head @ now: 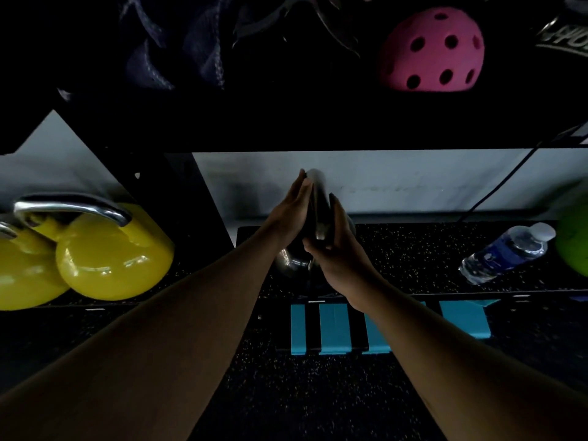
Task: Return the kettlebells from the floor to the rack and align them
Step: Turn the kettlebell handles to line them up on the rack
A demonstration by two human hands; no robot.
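Note:
A dark kettlebell [291, 261] with a steel handle [316, 198] rests on the speckled lower shelf of the rack [413, 249], in the middle of the view. My left hand [291, 208] lies flat against the left side of the handle, fingers straight. My right hand [334, 246] wraps the handle from the right. Most of the bell's body is hidden behind my hands. Two yellow kettlebells [114, 259] with steel handles stand on the shelf at the left, touching each other.
A water bottle [507, 251] lies on the shelf at the right, beside a green ball or bell [574, 246] at the frame's edge. A pink perforated ball [432, 50] sits on the upper shelf. Blue-striped tape [331, 326] marks the rack's base. A black upright [178, 192] divides the bays.

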